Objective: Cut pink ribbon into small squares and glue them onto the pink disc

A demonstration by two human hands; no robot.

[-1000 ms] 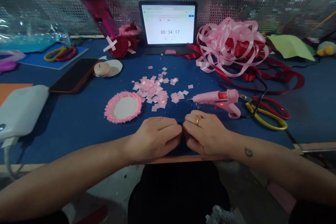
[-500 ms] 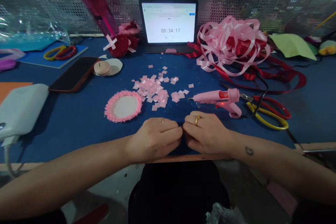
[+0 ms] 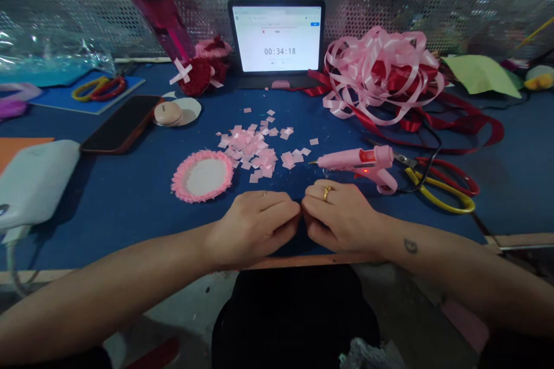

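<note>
Left hand (image 3: 257,225) and right hand (image 3: 341,216) rest at near edge of blue tabletop (image 3: 130,202), fingers curled into loose fists, knuckles nearly meeting; palms hidden, cannot tell if anything inside. Pink-frilled white disc (image 3: 202,177) lies flat just beyond left hand, beside scattered pink ribbon squares (image 3: 249,144). Pink hot-glue gun (image 3: 357,160), red light lit, lies on its side beyond right hand, scissors (image 3: 412,177) near its grip.

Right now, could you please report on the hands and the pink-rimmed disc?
Left hand, right hand: curled, close together, any contents hidden. Pink-rimmed disc: on table, beside pink squares. Glue gun: just beyond right hand.
</note>
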